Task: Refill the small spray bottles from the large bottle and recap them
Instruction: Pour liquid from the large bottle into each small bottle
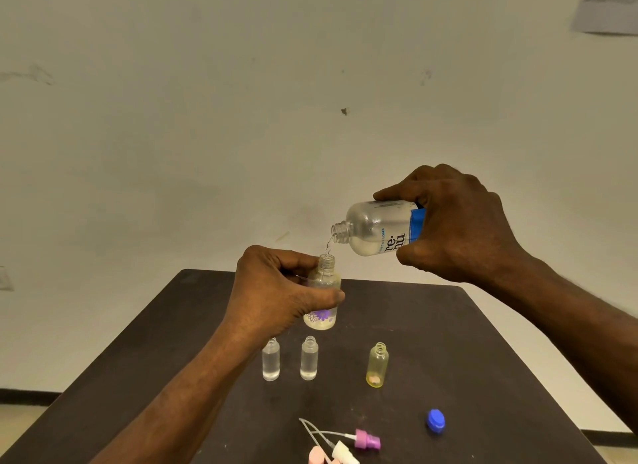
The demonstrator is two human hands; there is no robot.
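Note:
My right hand point(459, 228) grips the large clear bottle point(376, 230) with a blue label, tipped on its side with its open neck pointing left. A thin stream of clear liquid falls from it into a small flowered bottle point(322, 292), which my left hand point(276, 298) holds upright above the table. Two small clear bottles point(271, 360) point(309, 359) and a small yellow bottle point(377, 365) stand uncapped on the dark table point(483, 377). Near the front edge lie a purple spray head point(367, 440), a white one point(343, 453) and a pink one point(319, 456), with their tubes.
A blue cap point(435, 420) lies on the table at the front right. A pale wall point(241, 101) rises behind the table, with a sheet of paper point(607, 7) taped at the top right. Floor shows to the left and right of the table.

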